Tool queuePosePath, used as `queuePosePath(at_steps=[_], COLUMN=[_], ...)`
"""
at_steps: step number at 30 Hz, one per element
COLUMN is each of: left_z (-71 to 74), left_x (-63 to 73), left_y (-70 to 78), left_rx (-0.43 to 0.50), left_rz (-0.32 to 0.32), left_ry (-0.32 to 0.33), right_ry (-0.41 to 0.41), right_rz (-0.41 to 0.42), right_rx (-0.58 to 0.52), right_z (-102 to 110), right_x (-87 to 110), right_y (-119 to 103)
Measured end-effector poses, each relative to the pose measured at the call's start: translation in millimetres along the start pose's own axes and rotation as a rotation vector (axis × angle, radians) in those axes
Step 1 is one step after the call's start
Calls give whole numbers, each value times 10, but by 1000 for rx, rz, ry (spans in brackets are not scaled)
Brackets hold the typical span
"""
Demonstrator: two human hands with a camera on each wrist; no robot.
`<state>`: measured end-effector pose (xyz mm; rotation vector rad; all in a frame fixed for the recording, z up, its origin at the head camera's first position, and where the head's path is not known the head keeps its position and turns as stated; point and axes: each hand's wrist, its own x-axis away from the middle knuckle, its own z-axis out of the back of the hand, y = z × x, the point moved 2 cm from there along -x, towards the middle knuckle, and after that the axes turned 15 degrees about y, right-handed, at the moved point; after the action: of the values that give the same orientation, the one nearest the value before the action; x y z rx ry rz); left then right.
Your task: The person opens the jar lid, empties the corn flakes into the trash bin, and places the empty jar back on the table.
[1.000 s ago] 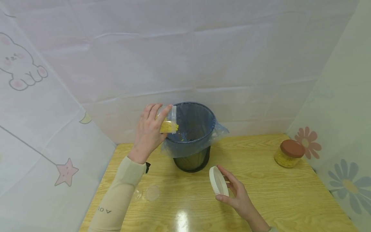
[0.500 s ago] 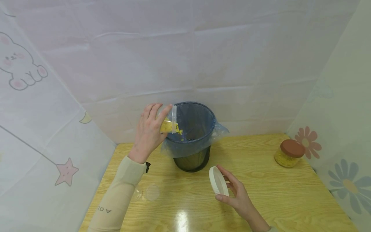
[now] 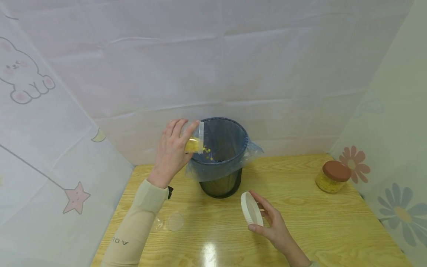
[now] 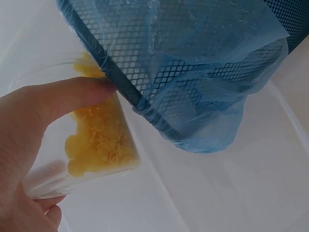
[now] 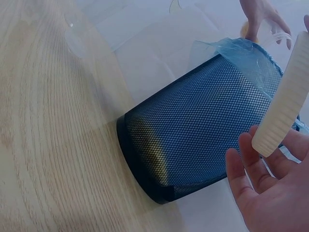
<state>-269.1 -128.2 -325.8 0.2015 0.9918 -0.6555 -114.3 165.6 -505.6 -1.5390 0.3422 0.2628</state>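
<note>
My left hand (image 3: 173,148) grips a clear plastic jar (image 4: 96,140) tipped on its side, its mouth over the left rim of a dark mesh wastebasket (image 5: 193,121). Small yellow pieces (image 4: 104,142) lie in the jar, and a few of them tumble from its mouth into the bin. A thin blue bag (image 4: 212,121) lines the bin and folds down over the rim. My right hand (image 3: 271,226) holds a white ribbed lid (image 3: 251,209) on edge between thumb and fingers, above the table in front of the bin.
On the right of the wooden table (image 3: 293,193) stands a jar with a reddish-brown lid (image 3: 333,176), partly filled with yellow bits. A clear round disc (image 3: 175,221) and a crumpled clear scrap (image 3: 158,224) lie front left. Printed sheets (image 3: 217,66) enclose the table's back and sides.
Yellow pieces keep sliding out of the tipped jar and dropping into the bin. My left hand has barely shifted to the right; my right hand and the lid stay put.
</note>
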Motion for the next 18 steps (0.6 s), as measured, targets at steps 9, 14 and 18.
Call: queuePosePath(at_steps=[9,14,18], left_z=[-9,-9,-14], left_x=[-5,-6,-5], left_y=[9,14,11], left_rx=[5,9,6], left_rz=[-2,-8,-15], left_ry=[-10,-8,-7], right_ry=[8,19,17], right_rz=[-4,-31,-35], right_rx=[3,-2,-2], right_z=[-3,-8,-12], right_x=[7,12,11], right_y=[-16,-15,-24])
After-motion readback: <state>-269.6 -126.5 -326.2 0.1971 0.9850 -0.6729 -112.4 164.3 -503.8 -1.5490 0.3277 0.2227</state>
